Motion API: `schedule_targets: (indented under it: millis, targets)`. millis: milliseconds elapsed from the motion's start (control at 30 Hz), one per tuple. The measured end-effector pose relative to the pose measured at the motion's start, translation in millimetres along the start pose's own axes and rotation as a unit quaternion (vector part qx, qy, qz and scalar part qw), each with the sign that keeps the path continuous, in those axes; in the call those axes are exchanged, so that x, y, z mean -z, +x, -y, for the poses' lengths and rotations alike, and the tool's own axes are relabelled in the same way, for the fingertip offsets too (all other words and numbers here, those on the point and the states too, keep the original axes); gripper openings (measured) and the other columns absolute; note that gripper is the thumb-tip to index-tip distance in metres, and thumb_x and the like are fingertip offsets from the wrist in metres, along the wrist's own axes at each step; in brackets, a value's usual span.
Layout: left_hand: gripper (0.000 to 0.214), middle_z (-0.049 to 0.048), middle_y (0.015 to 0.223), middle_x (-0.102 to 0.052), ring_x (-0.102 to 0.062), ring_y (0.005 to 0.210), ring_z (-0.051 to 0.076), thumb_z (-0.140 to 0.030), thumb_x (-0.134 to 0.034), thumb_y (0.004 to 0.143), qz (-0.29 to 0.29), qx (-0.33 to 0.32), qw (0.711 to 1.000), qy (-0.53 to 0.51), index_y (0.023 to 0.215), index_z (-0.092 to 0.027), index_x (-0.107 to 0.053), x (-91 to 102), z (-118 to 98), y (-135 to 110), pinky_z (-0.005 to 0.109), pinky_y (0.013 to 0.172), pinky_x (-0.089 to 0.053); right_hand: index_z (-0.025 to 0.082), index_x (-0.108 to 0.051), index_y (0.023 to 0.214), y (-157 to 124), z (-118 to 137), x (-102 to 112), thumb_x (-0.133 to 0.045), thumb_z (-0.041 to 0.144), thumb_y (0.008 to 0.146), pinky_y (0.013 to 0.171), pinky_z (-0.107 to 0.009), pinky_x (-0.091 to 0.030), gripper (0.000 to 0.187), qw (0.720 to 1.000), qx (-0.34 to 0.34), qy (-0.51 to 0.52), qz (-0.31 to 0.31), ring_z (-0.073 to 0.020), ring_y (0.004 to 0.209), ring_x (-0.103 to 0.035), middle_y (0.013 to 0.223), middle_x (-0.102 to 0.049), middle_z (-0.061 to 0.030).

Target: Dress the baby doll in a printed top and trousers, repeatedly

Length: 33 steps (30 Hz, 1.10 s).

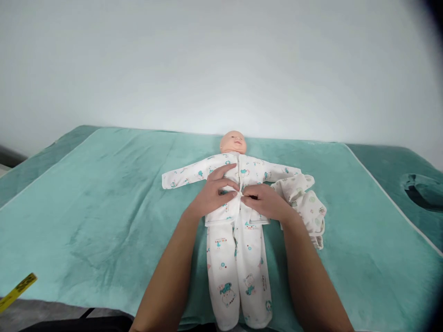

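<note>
A baby doll (pixel 233 143) lies on its back, dressed in a white printed long-sleeved jacket (pixel 216 162) and matching trousers (pixel 223 272). At the middle of the jacket's front opening, my left hand (pixel 215 193) pinches the edge between thumb and a finger, its index finger stretched along the chest. My right hand (pixel 265 201) has its thumb and fingertips closed on the opposite edge, close to the left fingertips. Whatever fastening lies between the fingertips is too small to make out. Both sleeves spread outward, and the trouser legs point toward me.
A crumpled white printed garment (pixel 309 210) lies right of the doll, partly behind my right forearm. A teal cloth (pixel 104 216) covers the table, with a dark oval opening (pixel 424 191) at far right. A yellow strip (pixel 17 291) shows at lower left. A pale wall (pixel 221 64) stands behind.
</note>
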<state>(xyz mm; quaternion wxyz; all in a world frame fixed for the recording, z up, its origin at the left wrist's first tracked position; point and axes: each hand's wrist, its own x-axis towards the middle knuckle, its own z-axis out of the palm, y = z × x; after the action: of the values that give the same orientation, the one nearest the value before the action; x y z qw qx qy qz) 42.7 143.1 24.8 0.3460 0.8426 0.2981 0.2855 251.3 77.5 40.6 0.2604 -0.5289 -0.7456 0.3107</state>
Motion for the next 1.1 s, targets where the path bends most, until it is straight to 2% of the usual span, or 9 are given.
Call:
schedule_targets:
  millis: [67, 167, 367, 600, 767, 867, 933, 1000, 1100]
  targets:
    - [0.010, 0.0011, 0.158, -0.041, -0.034, 0.148, 0.029, -0.029, -0.066, 0.089, -0.013, -0.009, 1.000, 0.003, 0.094, -0.026, -0.074, -2.3, 1.6, 0.5, 0.050, 0.122, -0.031, 0.019, -0.045, 0.069, 2.2, -1.4, -1.5, -0.047, 0.019, 0.088, 0.062, -0.026, -0.029, 0.019, 0.999, 0.002, 0.025, -0.020, -0.0105, 0.065, -0.043, 0.069, -0.048, 0.0042]
    - [0.010, 0.0021, 0.153, -0.048, -0.039, 0.145, 0.027, -0.028, -0.066, 0.089, -0.037, -0.013, 0.999, -0.022, 0.092, -0.025, -0.076, -4.7, 2.4, 1.1, 0.049, 0.123, -0.031, 0.020, -0.052, 0.074, 4.2, -1.9, -5.2, -0.047, 0.020, 0.089, 0.064, -0.026, -0.032, 0.015, 0.998, -0.014, 0.036, -0.040, -0.0113, 0.067, -0.047, 0.072, -0.054, 0.0038]
    - [0.012, 0.0027, 0.149, -0.053, -0.042, 0.143, 0.024, -0.026, -0.064, 0.090, -0.052, -0.022, 0.998, -0.023, 0.087, -0.024, -0.075, -7.0, 1.9, 1.3, 0.048, 0.121, -0.034, 0.021, -0.054, 0.072, 8.8, -1.9, -14.7, -0.050, 0.024, 0.087, 0.059, -0.026, -0.030, 0.016, 0.991, -0.073, 0.034, -0.104, -0.0112, 0.060, -0.045, 0.063, -0.051, 0.0056]
    - [0.012, -0.0026, 0.147, -0.056, -0.044, 0.142, 0.022, -0.025, -0.064, 0.090, -0.044, -0.049, 0.994, 0.084, 0.082, -0.027, -0.073, -16.8, -1.7, 4.2, 0.051, 0.126, -0.018, 0.020, -0.039, 0.062, 15.7, -11.5, -20.2, -0.055, 0.031, 0.087, 0.056, -0.026, -0.028, 0.031, 0.978, -0.087, 0.120, -0.144, -0.0100, 0.058, -0.037, 0.058, -0.039, 0.0060]
    - [0.011, 0.0012, 0.159, -0.040, -0.036, 0.146, 0.026, -0.034, -0.071, 0.086, -0.055, -0.012, 0.992, 0.112, 0.088, -0.025, -0.065, -20.9, -5.1, 3.0, 0.052, 0.123, -0.023, 0.023, -0.041, 0.066, 16.1, -25.2, -23.3, -0.058, 0.052, 0.087, 0.043, -0.026, -0.024, 0.039, 0.929, -0.159, 0.286, -0.174, -0.0096, 0.043, -0.033, 0.052, -0.033, 0.0075]
    - [0.016, 0.0043, 0.150, -0.048, -0.043, 0.139, 0.026, -0.029, -0.070, 0.085, -0.107, 0.003, 0.984, 0.145, 0.081, -0.023, -0.056, -26.4, -7.5, 3.1, 0.048, 0.118, -0.031, 0.024, -0.038, 0.068, 17.9, -36.1, -24.9, -0.056, 0.056, 0.086, 0.040, -0.026, -0.023, 0.041, 0.894, -0.180, 0.330, -0.242, -0.0096, 0.041, -0.029, 0.051, -0.031, 0.0082]
    - [0.019, 0.0065, 0.137, -0.055, -0.052, 0.127, 0.025, -0.022, -0.066, 0.085, -0.157, 0.013, 0.974, 0.161, 0.076, -0.022, -0.049, -29.9, -9.5, 4.2, 0.045, 0.110, -0.039, 0.024, -0.038, 0.069, 19.6, -43.1, -26.6, -0.055, 0.058, 0.085, 0.045, -0.025, -0.032, 0.041, 0.878, -0.165, 0.312, -0.322, -0.0107, 0.048, -0.036, 0.056, -0.036, 0.0067]
    - [0.019, 0.0077, 0.118, -0.061, -0.057, 0.113, 0.024, -0.018, -0.062, 0.084, -0.197, 0.032, 0.964, 0.174, 0.075, -0.022, -0.046, -32.1, -11.2, 5.8, 0.042, 0.098, -0.045, 0.023, -0.045, 0.074, 19.9, -50.5, -30.1, -0.054, 0.058, 0.085, 0.059, -0.026, -0.045, 0.038, 0.864, -0.142, 0.277, -0.395, -0.0136, 0.064, -0.051, 0.069, -0.051, 0.0029]
    - [0.015, 0.0037, 0.086, -0.059, -0.057, 0.092, 0.023, -0.016, -0.056, 0.083, -0.238, 0.073, 0.955, 0.162, 0.076, -0.023, -0.044, -31.8, -12.5, 7.8, 0.040, 0.085, -0.048, 0.022, -0.056, 0.101, 15.0, -64.8, -38.7, -0.053, 0.057, 0.085, 0.087, -0.032, -0.050, 0.039, 0.859, -0.132, 0.216, -0.445, -0.0195, 0.099, -0.060, 0.106, -0.063, -0.0055]
